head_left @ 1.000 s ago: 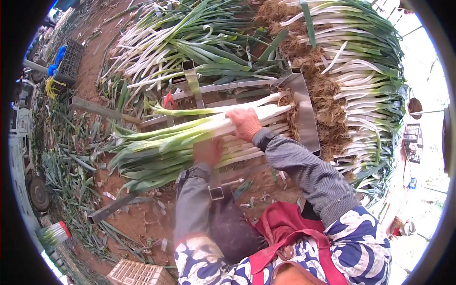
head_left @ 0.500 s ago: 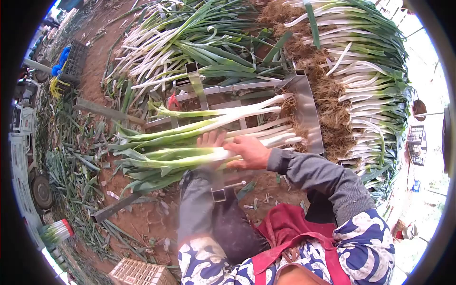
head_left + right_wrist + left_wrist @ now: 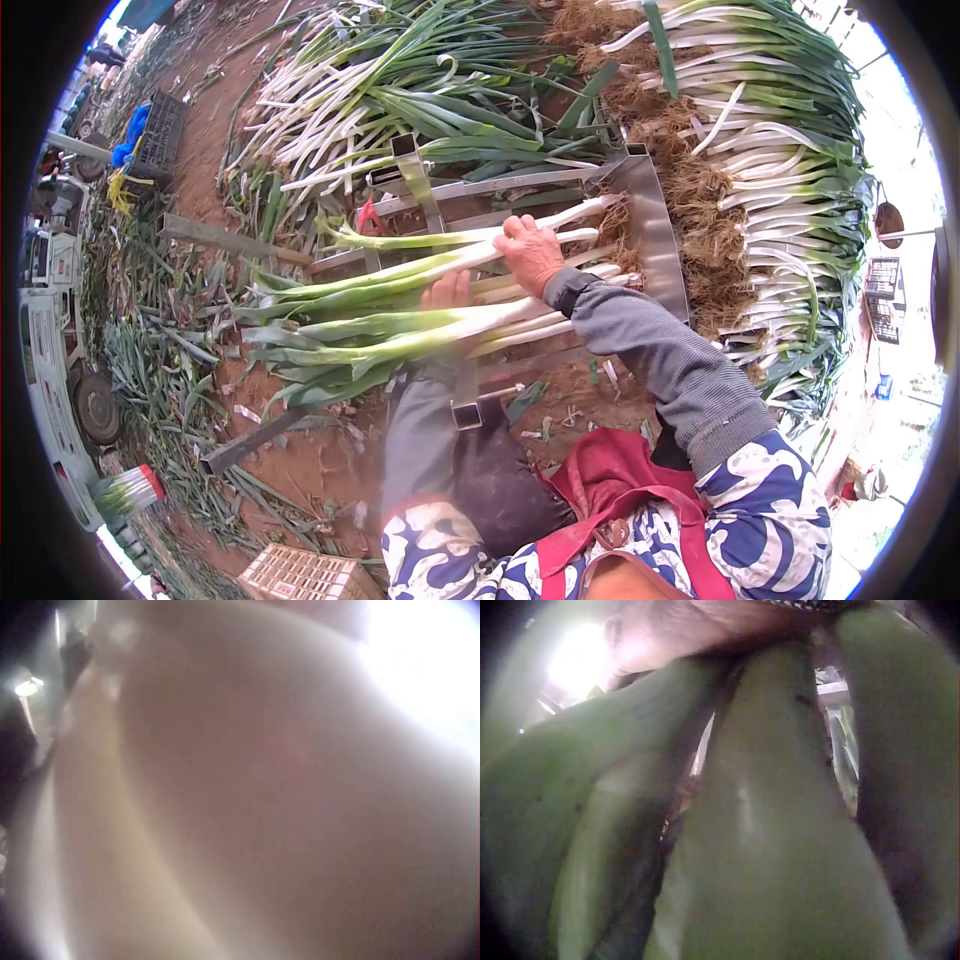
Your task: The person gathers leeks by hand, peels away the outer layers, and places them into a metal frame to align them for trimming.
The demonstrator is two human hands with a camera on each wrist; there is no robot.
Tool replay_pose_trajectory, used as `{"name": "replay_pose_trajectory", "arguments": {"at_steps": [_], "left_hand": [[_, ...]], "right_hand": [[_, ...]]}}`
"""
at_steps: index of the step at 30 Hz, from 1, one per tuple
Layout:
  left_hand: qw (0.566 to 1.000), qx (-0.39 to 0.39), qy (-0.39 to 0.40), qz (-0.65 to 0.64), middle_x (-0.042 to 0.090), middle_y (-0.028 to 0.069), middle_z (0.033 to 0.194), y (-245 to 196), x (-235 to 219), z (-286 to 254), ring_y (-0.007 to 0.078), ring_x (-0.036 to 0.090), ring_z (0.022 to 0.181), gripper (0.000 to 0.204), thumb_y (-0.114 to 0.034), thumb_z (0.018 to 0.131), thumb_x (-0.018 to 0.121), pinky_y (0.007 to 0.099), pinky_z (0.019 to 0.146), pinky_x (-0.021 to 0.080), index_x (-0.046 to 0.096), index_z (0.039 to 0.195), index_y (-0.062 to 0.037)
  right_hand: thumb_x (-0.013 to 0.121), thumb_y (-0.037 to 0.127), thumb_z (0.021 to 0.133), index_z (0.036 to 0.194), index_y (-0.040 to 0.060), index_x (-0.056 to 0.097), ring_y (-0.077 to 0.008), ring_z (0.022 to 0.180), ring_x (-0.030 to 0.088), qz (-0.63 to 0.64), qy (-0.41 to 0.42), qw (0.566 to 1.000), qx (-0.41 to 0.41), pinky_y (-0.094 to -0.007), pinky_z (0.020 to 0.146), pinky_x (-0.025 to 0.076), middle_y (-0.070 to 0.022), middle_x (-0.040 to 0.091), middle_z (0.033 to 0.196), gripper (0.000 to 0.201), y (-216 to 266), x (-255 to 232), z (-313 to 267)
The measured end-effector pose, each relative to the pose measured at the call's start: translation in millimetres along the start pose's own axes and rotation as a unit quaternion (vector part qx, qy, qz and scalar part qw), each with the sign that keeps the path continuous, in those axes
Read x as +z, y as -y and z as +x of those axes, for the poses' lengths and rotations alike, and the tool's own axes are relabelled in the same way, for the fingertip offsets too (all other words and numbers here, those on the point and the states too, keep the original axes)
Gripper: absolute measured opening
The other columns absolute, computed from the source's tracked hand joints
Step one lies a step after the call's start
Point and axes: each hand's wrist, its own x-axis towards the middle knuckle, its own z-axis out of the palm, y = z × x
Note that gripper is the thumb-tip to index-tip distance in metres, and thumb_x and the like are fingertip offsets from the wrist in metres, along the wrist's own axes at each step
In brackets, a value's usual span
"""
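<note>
Long leeks [image 3: 430, 333], white at the root end and green at the leaf end, lie across a metal frame [image 3: 655, 235] in the head view. My right hand [image 3: 533, 258] grips white stalks of the upper leeks near the roots. Slightly blurred, my left hand [image 3: 448, 292] shows straight fingers between the upper and lower leeks; a leek crosses over its palm and wrist. In the left wrist view, broad green leek leaves [image 3: 765, 810] fill the space below the hand [image 3: 697, 630]. A pale leek stalk [image 3: 262, 772] covers most of the right wrist view.
A row of leeks [image 3: 770, 190] with brown roots lies along the right. Another leek pile [image 3: 330, 100] is behind the frame. Metal bars [image 3: 250, 440] jut out left. A pale crate [image 3: 305, 575] stands at front left, a dark crate [image 3: 160, 140] at far left. Leaf scraps litter the soil.
My right hand went from the upper stalks down to the lower ones, then back up. Some leeks have shifted toward the body, across my left hand, opening a gap among them.
</note>
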Motion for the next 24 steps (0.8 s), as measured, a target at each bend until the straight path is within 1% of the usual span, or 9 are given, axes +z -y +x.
{"name": "replay_pose_trajectory", "arguments": {"at_steps": [1,4,6,9,13,16,17,20,24], "left_hand": [[1.0,0.0,0.014,0.005,0.052,0.015,0.12,1,-1,0,0.0309,0.051,0.112,0.06,-0.036,0.076,0.064,0.0467,0.093,0.038,0.049,0.125,-0.0043],[0.999,0.052,0.006,-0.003,0.052,0.0156,0.119,7,-2,-1,0.0315,0.052,0.111,0.062,-0.036,0.078,0.063,0.0466,0.094,0.038,0.047,0.128,-0.0036],[0.999,0.044,0.005,0.015,0.048,0.0183,0.122,3,-9,2,0.0312,0.05,0.111,0.058,-0.032,0.086,0.054,0.0453,0.091,0.04,0.043,0.13,0.0041],[0.999,0.05,-0.003,0.001,0.046,0.019,0.119,4,-10,4,0.0349,0.048,0.108,0.061,-0.033,0.085,0.055,0.0474,0.091,0.04,0.043,0.129,0.0069],[0.998,0.052,-0.017,0.012,0.047,0.0184,0.114,4,-4,4,0.0349,0.049,0.101,0.056,-0.031,0.082,0.058,0.0462,0.087,0.043,0.048,0.122,0.0072],[0.998,0.043,0.006,0.053,0.046,0.0189,0.118,1,-10,5,0.0363,0.046,0.106,0.058,-0.034,0.082,0.058,0.0489,0.09,0.039,0.049,0.122,0.0067],[0.997,0.039,0.016,0.069,0.045,0.0193,0.12,2,-6,3,0.0368,0.045,0.109,0.058,-0.035,0.081,0.058,0.0498,0.093,0.038,0.05,0.122,0.0059],[0.995,0.036,0.03,0.091,0.047,0.0186,0.123,4,-4,1,0.0376,0.044,0.111,0.056,-0.037,0.083,0.055,0.051,0.095,0.035,0.051,0.124,0.0009],[0.994,0.015,0.041,0.096,0.046,0.016,0.124,6,2,1,0.0348,0.042,0.115,0.054,-0.04,0.083,0.053,0.0499,0.096,0.033,0.053,0.121,-0.0017]], "right_hand": [[0.061,0.017,0.073,0.085,0.014,0.06,-0.0238,0.092,0.054,-0.032,-0.031,0.999,-0.023,-0.0418,0.071,0.043,-0.0044,0.053,0.093,0.013,-1,0,-1],[0.059,0.016,0.074,0.086,0.0145,0.06,-0.0225,0.089,0.056,-0.043,0.008,0.999,-0.019,-0.042,0.072,0.042,-0.0027,0.056,0.089,0.013,-24,15,-14],[0.06,0.017,0.073,0.086,0.0146,0.06,-0.0225,0.086,0.058,-0.067,0.006,0.998,0.005,-0.0408,0.07,0.043,-0.0023,0.057,0.086,0.013,-44,8,-20],[0.057,0.014,0.076,0.085,0.0141,0.062,-0.0209,0.096,0.058,0.005,0.016,1.0,0.009,-0.0409,0.07,0.045,-0.003,0.058,0.094,0.011,-45,12,-25],[0.057,0.013,0.075,0.085,0.0137,0.063,-0.0215,0.098,0.057,-0.001,0.033,0.997,0.064,-0.039,0.069,0.049,-0.0018,0.058,0.097,0.011,-39,18,-26],[0.056,0.012,0.076,0.086,0.0136,0.064,-0.0212,0.098,0.057,0.047,0.018,0.998,0.044,-0.0384,0.072,0.049,-0.0022,0.057,0.099,0.013,-30,10,-28],[0.057,0.012,0.076,0.09,0.0125,0.064,-0.0223,0.099,0.056,0.066,-0.054,0.996,0.007,-0.0405,0.08,0.047,-0.0025,0.057,0.1,0.016,-28,5,-27],[0.064,0.018,0.076,0.101,0.012,0.061,-0.0256,0.101,0.053,0.024,-0.125,0.992,-0.006,-0.0414,0.087,0.042,-0.0041,0.056,0.1,0.026,-27,0,-10],[0.063,0.023,0.078,0.1,0.0124,0.061,-0.0259,0.1,0.053,0.002,0.024,0.998,0.062,-0.0417,0.088,0.041,-0.0044,0.056,0.097,0.024,-21,15,-16]]}}
